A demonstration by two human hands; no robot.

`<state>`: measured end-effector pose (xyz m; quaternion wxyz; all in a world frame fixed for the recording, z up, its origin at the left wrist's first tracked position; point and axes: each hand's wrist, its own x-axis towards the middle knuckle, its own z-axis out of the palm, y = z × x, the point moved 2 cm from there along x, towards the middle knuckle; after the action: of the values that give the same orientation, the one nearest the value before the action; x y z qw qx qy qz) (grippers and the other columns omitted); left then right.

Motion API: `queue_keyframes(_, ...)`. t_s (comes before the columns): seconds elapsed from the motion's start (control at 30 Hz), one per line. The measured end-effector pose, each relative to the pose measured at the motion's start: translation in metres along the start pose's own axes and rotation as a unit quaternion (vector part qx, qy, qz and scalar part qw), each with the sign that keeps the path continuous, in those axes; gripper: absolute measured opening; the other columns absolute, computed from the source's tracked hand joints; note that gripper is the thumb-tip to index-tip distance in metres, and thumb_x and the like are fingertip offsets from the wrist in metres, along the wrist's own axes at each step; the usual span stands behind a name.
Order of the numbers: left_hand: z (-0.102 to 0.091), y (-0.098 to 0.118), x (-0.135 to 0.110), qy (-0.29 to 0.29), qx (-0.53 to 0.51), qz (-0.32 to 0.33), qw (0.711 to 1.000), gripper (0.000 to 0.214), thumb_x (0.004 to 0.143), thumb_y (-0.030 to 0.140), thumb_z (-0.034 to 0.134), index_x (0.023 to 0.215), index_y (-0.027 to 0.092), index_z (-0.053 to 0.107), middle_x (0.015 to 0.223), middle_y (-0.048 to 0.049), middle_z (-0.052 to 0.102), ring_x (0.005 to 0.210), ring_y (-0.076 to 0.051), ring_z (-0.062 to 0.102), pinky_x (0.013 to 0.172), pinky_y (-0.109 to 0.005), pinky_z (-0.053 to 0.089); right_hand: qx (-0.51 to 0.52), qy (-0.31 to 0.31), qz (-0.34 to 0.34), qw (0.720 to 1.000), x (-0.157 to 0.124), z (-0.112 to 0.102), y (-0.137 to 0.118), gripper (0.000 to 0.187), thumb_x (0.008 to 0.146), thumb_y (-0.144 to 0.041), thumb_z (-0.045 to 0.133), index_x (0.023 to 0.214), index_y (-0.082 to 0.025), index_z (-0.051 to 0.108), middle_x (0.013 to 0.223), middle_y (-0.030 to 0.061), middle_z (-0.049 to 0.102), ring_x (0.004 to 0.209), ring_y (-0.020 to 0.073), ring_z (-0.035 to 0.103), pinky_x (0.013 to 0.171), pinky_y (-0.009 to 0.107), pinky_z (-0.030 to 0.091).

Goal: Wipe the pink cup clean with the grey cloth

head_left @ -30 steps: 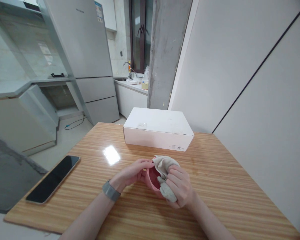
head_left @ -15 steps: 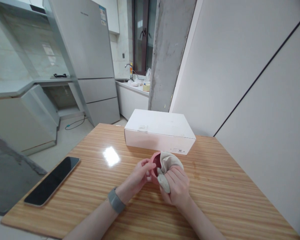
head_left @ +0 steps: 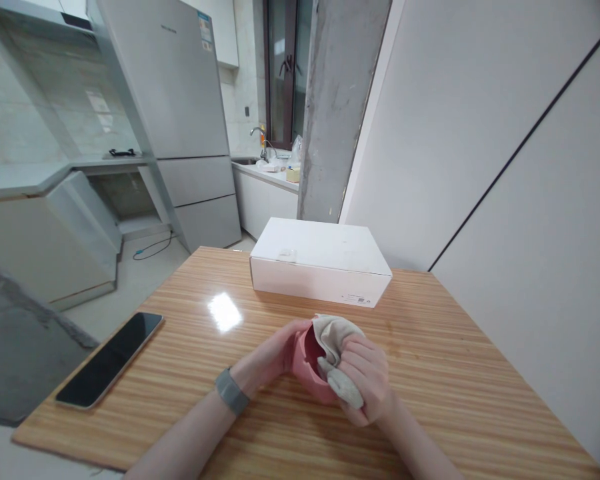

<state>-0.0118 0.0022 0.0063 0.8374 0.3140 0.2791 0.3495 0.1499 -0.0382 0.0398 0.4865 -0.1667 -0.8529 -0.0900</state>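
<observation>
A small pink bowl [head_left: 307, 372] is tilted on its side just above the wooden table [head_left: 455, 393], its opening facing me. My left hand [head_left: 273, 353], with a grey watch on the wrist, grips the bowl's left rim. My right hand [head_left: 367, 380] presses a beige cloth [head_left: 333, 333] into the bowl and over its right rim; a fold of the cloth hangs below my fingers.
A closed white cardboard box [head_left: 320, 261] lies on the table just beyond my hands. A black phone [head_left: 110, 359] rests face up near the table's left edge. A white wall runs along the right side. A fridge and kitchen counters stand behind.
The bowl has tipped from edge-on back to open toward me, and my right hand with the cloth has shifted down and right over the rim. The view moved slightly.
</observation>
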Motion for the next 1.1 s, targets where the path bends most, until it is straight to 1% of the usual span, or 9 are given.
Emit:
queue_keyframes(0.1, -0.007, 0.005, -0.007, 0.016, 0.056, -0.036, 0.998, 0.035, 0.079, 0.044, 0.069, 0.092, 0.012, 0.071, 0.08, -0.0056, 0.07, 0.069, -0.016, 0.058, 0.068, -0.028, 0.043, 0.005, -0.014, -0.007, 1.0, 0.001, -0.001, -0.005, 0.018, 0.078, -0.02, 0.041, 0.061, -0.025, 0.042, 0.048, -0.0017, 0.04, 0.049, 0.0164, 0.034, 0.049, 0.035, 0.035)
queue_keyframes(0.17, -0.009, 0.007, -0.009, 0.005, 0.066, -0.035, 0.997, 0.035, 0.074, 0.042, 0.075, 0.088, 0.01, 0.071, 0.078, -0.0061, 0.069, 0.067, -0.016, 0.057, 0.065, -0.028, 0.042, 0.003, -0.023, -0.012, 1.0, 0.001, -0.002, -0.006, 0.018, 0.079, -0.021, 0.04, 0.062, -0.025, 0.041, 0.048, -0.0016, 0.04, 0.048, 0.0168, 0.034, 0.049, 0.035, 0.036)
queue_keyframes(0.3, -0.009, 0.008, -0.008, -0.004, 0.075, 0.0, 0.997, 0.037, 0.071, 0.042, 0.077, 0.086, 0.009, 0.071, 0.074, -0.0054, 0.067, 0.065, -0.014, 0.055, 0.063, -0.027, 0.041, 0.0, -0.025, -0.011, 1.0, 0.003, -0.002, -0.004, 0.018, 0.079, -0.021, 0.04, 0.062, -0.026, 0.039, 0.049, -0.0021, 0.038, 0.049, 0.017, 0.033, 0.05, 0.035, 0.035)
queue_keyframes(0.5, -0.011, 0.0, 0.002, 0.034, 0.061, 0.05, 0.996, 0.035, 0.073, 0.044, 0.075, 0.08, 0.01, 0.07, 0.068, -0.0046, 0.066, 0.062, -0.015, 0.056, 0.06, -0.026, 0.042, -0.004, -0.02, 0.034, 0.999, 0.004, 0.002, 0.002, 0.018, 0.077, -0.018, 0.044, 0.061, -0.025, 0.04, 0.052, -0.0011, 0.04, 0.052, 0.0169, 0.035, 0.053, 0.035, 0.036)
queue_keyframes(0.7, -0.007, -0.008, 0.007, 0.063, 0.027, 0.101, 0.993, 0.035, 0.075, 0.043, 0.073, 0.087, 0.01, 0.07, 0.064, -0.0031, 0.065, 0.052, -0.01, 0.052, 0.051, -0.022, 0.037, -0.083, 0.021, 0.067, 0.994, 0.001, 0.013, 0.0, 0.014, 0.077, -0.015, 0.047, 0.066, -0.024, 0.045, 0.054, 0.0009, 0.046, 0.055, 0.018, 0.039, 0.056, 0.035, 0.036)
queue_keyframes(0.8, 0.001, -0.011, 0.006, 0.045, -0.004, 0.102, 0.994, 0.032, 0.074, 0.037, 0.076, 0.093, 0.012, 0.07, 0.073, -0.0037, 0.067, 0.058, -0.01, 0.056, 0.056, -0.022, 0.042, -0.105, 0.041, 0.071, 0.991, 0.001, 0.013, 0.0, 0.013, 0.077, -0.015, 0.047, 0.068, -0.023, 0.047, 0.054, 0.0008, 0.048, 0.055, 0.0183, 0.042, 0.057, 0.035, 0.037)
queue_keyframes(0.9, 0.006, -0.012, 0.004, 0.012, -0.033, 0.073, 0.997, 0.033, 0.074, 0.03, 0.077, 0.102, 0.013, 0.07, 0.089, -0.0074, 0.071, 0.072, -0.014, 0.062, 0.066, -0.024, 0.047, -0.099, 0.04, 0.062, 0.992, 0.0, 0.01, 0.002, 0.015, 0.077, -0.016, 0.047, 0.066, -0.024, 0.045, 0.052, -0.0006, 0.045, 0.052, 0.0173, 0.039, 0.054, 0.034, 0.034)
queue_keyframes(1.0, 0.007, -0.01, 0.003, -0.014, -0.061, 0.047, 0.997, 0.034, 0.082, 0.034, 0.068, 0.109, 0.013, 0.069, 0.099, -0.0096, 0.072, 0.079, -0.015, 0.064, 0.068, -0.025, 0.048, -0.079, 0.025, 0.054, 0.995, -0.002, 0.008, 0.002, 0.016, 0.077, -0.019, 0.046, 0.063, -0.025, 0.042, 0.051, -0.001, 0.042, 0.051, 0.0168, 0.036, 0.053, 0.034, 0.031)
queue_keyframes(1.1, 0.004, -0.006, 0.002, -0.025, -0.084, 0.031, 0.996, 0.03, 0.088, 0.037, 0.062, 0.103, 0.013, 0.072, 0.099, -0.0092, 0.072, 0.082, -0.016, 0.064, 0.073, -0.026, 0.049, -0.048, 0.006, 0.032, 0.998, 0.0, 0.006, -0.002, 0.019, 0.079, -0.021, 0.044, 0.061, -0.025, 0.04, 0.05, -0.0011, 0.04, 0.05, 0.0164, 0.033, 0.052, 0.035, 0.029)
